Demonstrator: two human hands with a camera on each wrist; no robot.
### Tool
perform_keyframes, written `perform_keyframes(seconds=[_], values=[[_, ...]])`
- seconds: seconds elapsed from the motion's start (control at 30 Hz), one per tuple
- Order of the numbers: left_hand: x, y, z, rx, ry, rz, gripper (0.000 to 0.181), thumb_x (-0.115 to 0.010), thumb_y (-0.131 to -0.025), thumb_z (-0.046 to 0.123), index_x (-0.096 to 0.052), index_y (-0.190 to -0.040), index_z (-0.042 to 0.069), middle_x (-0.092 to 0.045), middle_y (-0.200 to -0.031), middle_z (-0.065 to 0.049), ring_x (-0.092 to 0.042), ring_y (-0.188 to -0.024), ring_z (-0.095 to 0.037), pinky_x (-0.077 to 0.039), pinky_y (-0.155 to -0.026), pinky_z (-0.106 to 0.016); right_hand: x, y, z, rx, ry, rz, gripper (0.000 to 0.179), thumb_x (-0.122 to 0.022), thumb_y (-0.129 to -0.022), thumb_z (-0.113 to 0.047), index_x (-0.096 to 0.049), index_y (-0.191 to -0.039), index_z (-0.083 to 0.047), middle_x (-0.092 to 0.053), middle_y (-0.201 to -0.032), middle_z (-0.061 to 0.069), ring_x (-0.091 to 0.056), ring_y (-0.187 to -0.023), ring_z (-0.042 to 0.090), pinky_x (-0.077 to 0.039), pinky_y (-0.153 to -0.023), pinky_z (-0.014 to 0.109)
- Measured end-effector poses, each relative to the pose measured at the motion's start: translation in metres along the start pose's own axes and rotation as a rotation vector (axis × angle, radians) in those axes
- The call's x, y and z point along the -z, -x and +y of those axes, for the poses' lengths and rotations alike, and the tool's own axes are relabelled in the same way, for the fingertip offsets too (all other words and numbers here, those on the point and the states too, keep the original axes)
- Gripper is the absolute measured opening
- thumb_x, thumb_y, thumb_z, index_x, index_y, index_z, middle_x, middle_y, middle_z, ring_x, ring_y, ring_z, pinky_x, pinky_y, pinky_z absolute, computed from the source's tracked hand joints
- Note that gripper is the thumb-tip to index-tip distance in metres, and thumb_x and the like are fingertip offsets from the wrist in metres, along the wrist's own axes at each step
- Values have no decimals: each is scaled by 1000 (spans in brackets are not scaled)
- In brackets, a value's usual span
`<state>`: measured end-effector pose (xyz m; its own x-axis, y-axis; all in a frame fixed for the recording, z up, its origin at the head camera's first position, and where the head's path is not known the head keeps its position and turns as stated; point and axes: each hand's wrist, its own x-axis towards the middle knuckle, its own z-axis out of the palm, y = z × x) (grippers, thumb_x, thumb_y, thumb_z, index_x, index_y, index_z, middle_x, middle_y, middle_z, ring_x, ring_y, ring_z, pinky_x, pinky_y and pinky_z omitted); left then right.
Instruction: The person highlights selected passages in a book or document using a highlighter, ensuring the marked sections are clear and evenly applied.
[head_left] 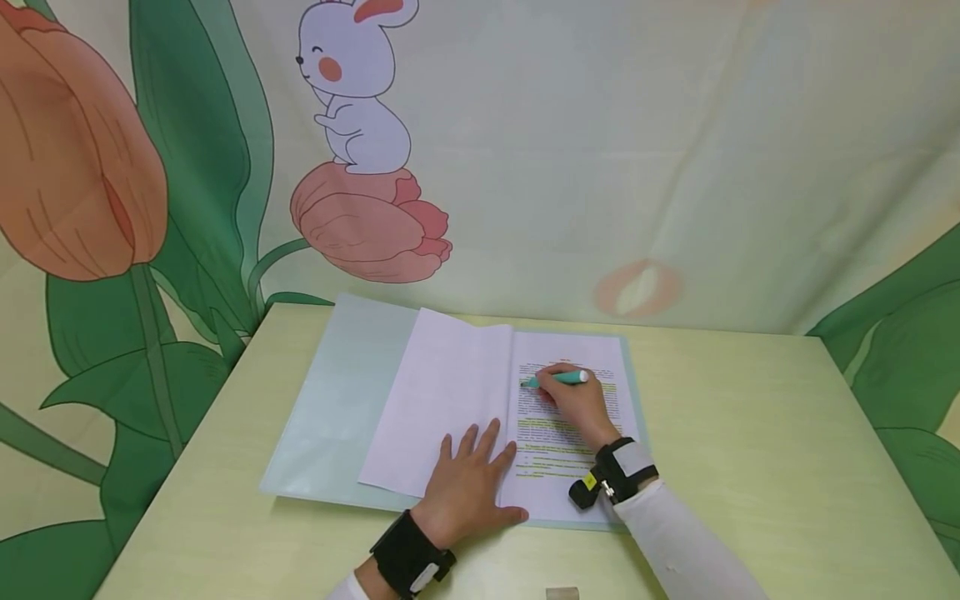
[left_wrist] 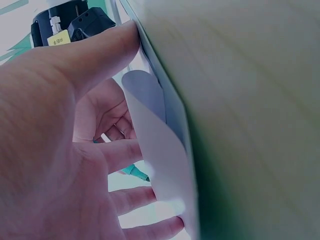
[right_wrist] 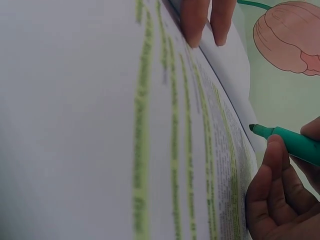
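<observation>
Marker: the right hand (head_left: 587, 406) pinches the marker (head_left: 567, 378) over the printed page (head_left: 551, 442), tip by the text's left edge; a slip could streak the fold.
Curled sheet: the left hand (head_left: 465, 490) spreads across this sheet (head_left: 442, 383); easing off might let it flop.
In the way: wrist camera (head_left: 584, 492) overhanging the page.
Tabletop (head_left: 765, 425): folder (head_left: 330, 400), small block (head_left: 562, 593).

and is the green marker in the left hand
No, the right hand holds the green marker, while the left hand lies spread over the open pages.

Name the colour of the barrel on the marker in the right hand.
The marker's barrel is teal green, seen best in the right wrist view.
</observation>
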<state>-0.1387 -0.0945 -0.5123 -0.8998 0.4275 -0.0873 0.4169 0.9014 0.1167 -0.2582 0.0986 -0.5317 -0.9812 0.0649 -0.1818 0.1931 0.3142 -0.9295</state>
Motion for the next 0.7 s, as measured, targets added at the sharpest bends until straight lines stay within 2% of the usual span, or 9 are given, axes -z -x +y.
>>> perform_keyframes(seconds=[0.2, 0.7], values=[[0, 0, 0, -2, 4, 0, 89, -66, -75, 73, -49, -146, 21, -33, -160, -12, -37, -142, -39, -32, -109, -65, -1, -1, 2, 18, 21, 2, 22, -70, -87, -37, -77, -98, -19, -76, -87, 1, -70, -76, 10, -55, -70, 22], [0, -1, -1, 0, 0, -14, 89, -65, -75, 74, -48, -146, 22, -31, -160, -12, -36, -142, -39, -32, -110, -65, -3, 4, -5, 4, 67, -14, 22, -72, -86, -36, -77, -98, -18, -77, -84, 1, -70, -76, 12, -52, -68, 22]])
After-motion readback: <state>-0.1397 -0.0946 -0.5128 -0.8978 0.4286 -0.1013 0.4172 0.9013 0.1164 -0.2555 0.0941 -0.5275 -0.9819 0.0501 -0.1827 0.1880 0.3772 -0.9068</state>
